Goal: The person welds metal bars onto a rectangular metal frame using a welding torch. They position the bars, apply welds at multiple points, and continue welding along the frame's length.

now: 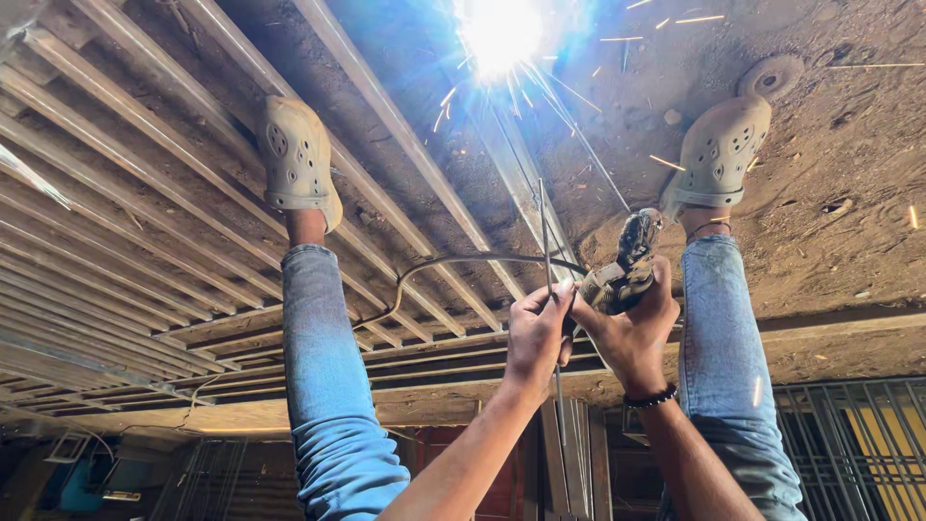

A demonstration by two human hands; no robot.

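I am seeing my right hand (632, 323) closing fully around the electrode holder (625, 262), a dark, worn clamp with a cable (453, 262) arcing off to the left. My left hand (535, 333) is pinching the welding rod (547, 253) between fingertips and thumb, just beside the holder. The rod is a thin grey wire, its long axis running away from me toward the bright arc (499, 34) on the metal frame (145, 193). Sparks are scattering over the dirt floor (849, 125), between 2 beige clogs.
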